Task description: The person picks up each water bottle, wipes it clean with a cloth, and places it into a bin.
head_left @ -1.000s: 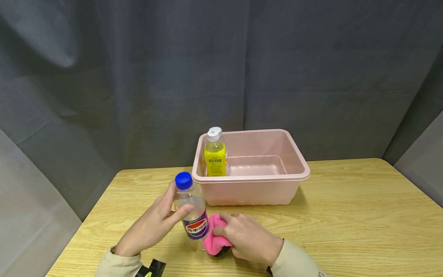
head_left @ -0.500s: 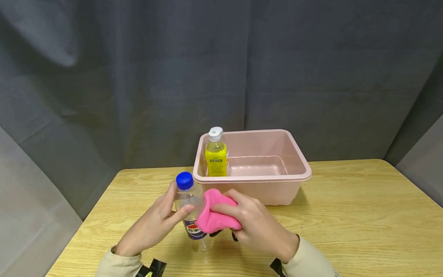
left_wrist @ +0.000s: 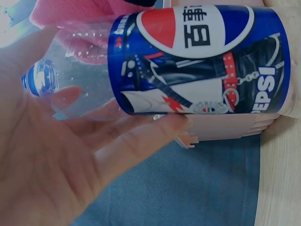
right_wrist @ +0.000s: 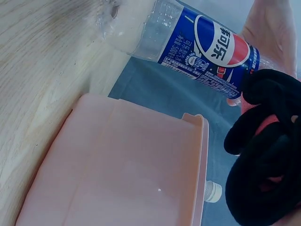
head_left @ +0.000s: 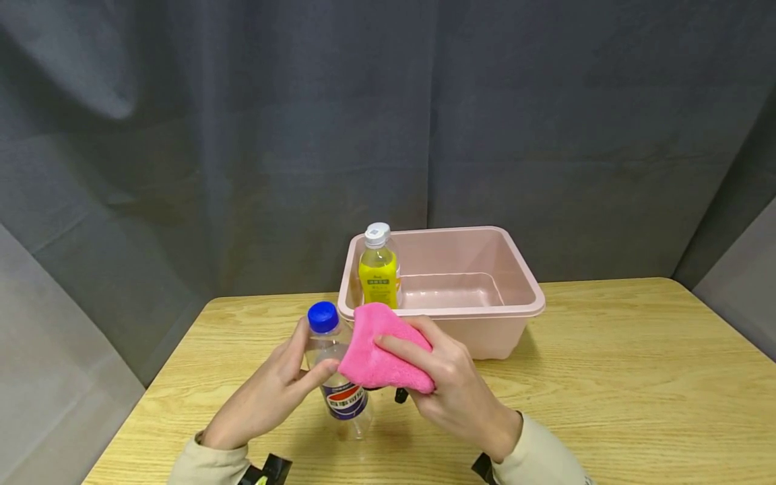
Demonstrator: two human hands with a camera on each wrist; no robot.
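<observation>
A clear plastic Pepsi bottle (head_left: 346, 401) with a blue cap stands nearly upright by the table's front, its label also filling much of the left wrist view. My left hand (head_left: 257, 399) holds its upper part from the left, thumb and fingers on opposite sides. In my right hand (head_left: 451, 380) is a folded pink cloth (head_left: 383, 350), pressed against or just beside the bottle's right shoulder; contact is hard to judge. The right wrist view shows black loops of the cloth's underside (right_wrist: 263, 146). My right fingertips are mostly hidden behind the cloth.
A pink plastic bin (head_left: 485, 331) stands behind the hands on the wooden table (head_left: 630, 377). Inside its left end are a yellow-labelled bottle (head_left: 379, 273) and a second bottle behind it. A dark curtain (head_left: 545, 135) hangs at the back.
My right hand has lifted the pink cloth from low beside the bottle up to its shoulder. My left hand and the Pepsi bottle have stayed in place.
</observation>
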